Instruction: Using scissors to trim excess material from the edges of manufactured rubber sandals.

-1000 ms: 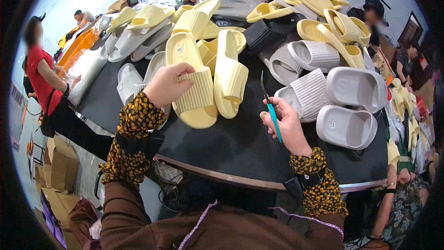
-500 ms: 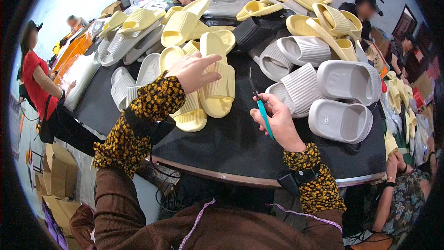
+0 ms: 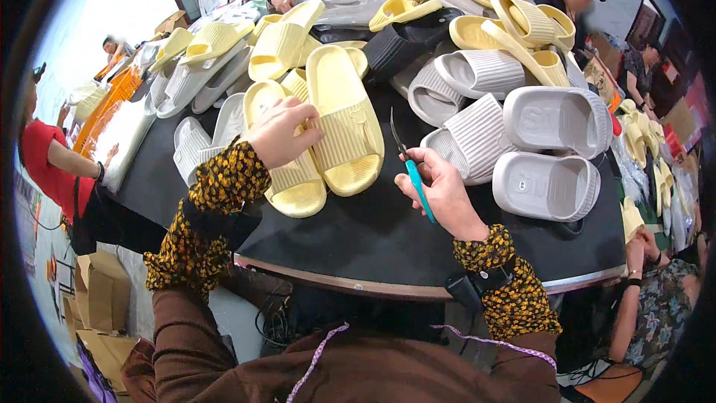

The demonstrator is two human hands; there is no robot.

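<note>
A pair of yellow slide slippers lies side by side in front of me, the left slipper slightly lower than the right slipper. My left hand rests over the left one, its fingers curled against the inner edge of the right one's ribbed strap; the fingertips are partly hidden. To the right of the pair, my right hand holds a slim teal-handled tool just above the black tabletop. Its thin, curved metal tip points away from me. Grey slippers lie just beyond the right hand.
A heap of yellow, grey and black slippers covers the far side of the black table. Two grey slippers lie soles-down at the right. A person in red stands at the left; another works across the table beside clear plastic bags.
My left hand has drawn back to the left, its spread fingers now curled at the strap. The right yellow slipper now tilts, toe toward the right. The right hand still holds the tool.
</note>
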